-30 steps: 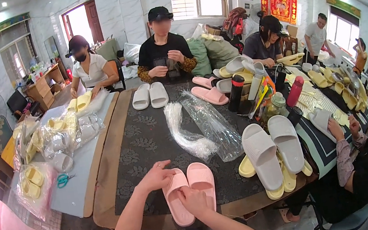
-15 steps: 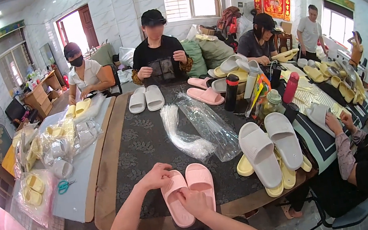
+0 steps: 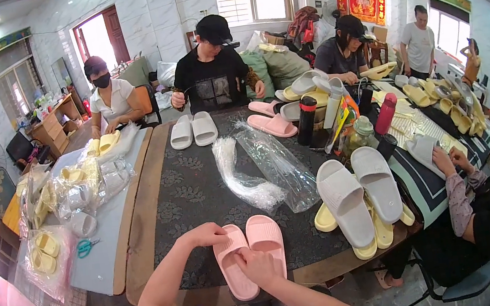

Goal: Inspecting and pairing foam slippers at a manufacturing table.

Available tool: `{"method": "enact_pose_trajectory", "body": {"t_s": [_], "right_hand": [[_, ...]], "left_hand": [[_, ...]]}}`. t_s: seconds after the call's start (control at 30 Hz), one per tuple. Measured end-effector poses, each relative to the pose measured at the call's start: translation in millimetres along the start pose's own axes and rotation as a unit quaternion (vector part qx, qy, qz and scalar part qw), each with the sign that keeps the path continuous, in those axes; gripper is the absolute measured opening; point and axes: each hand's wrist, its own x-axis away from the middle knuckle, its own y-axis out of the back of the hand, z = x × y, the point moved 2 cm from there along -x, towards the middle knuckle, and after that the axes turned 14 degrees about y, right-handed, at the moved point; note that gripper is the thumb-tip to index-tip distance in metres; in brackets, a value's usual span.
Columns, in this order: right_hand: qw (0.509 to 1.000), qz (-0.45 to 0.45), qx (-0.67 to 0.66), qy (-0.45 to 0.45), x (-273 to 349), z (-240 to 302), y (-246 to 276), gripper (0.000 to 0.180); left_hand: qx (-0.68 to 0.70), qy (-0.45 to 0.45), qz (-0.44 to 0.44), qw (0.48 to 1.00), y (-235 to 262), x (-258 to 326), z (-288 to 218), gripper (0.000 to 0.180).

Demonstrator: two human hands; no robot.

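Head view. A pair of pale pink ribbed rubber slippers [image 3: 265, 237] lies side by side at the lower centre of the frame, toes pointing up the picture, on a brown-edged bench with a dark floral cover [image 3: 181, 216]. The left hand [image 3: 208, 234] rests against the strap of the left slipper, seemingly to steady it. The right hand [image 3: 259, 266] reaches in from below, fingertips at the strap's rear edge, perhaps to work at the opening. I cannot tell whether either grip is pinching, because the fingers hide their undersides.

Large grey rubber slippers [image 3: 345, 201] rest on yellow ones [image 3: 384, 235] at lower right, probably stacked to save room. A bundle of clear plastic [image 3: 239, 176] and a long transparent plastic sleeve [image 3: 286, 175] lie at centre, likely kept within reach.

Compared with half a second ago, the left fingers lie flatter, while the pink pair has hardly moved. At top centre, a co-worker in black [image 3: 212, 79] has turned their head and spread their hands apart.
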Motion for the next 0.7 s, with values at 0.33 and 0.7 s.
{"method": "enact_pose_trajectory", "body": {"t_s": [0.33,0.7], "right_hand": [[1.0,-0.007,-0.028,-0.001,0,0,1,0.021],[0.981,0.098,-0.164,-0.043,18,-9,59,0.022]], "left_hand": [[-0.024,-0.118,-0.24,0.963,10,27,9,0.024],[0.503,0.076,-0.399,0.763,-33,12,24,0.019]]}}
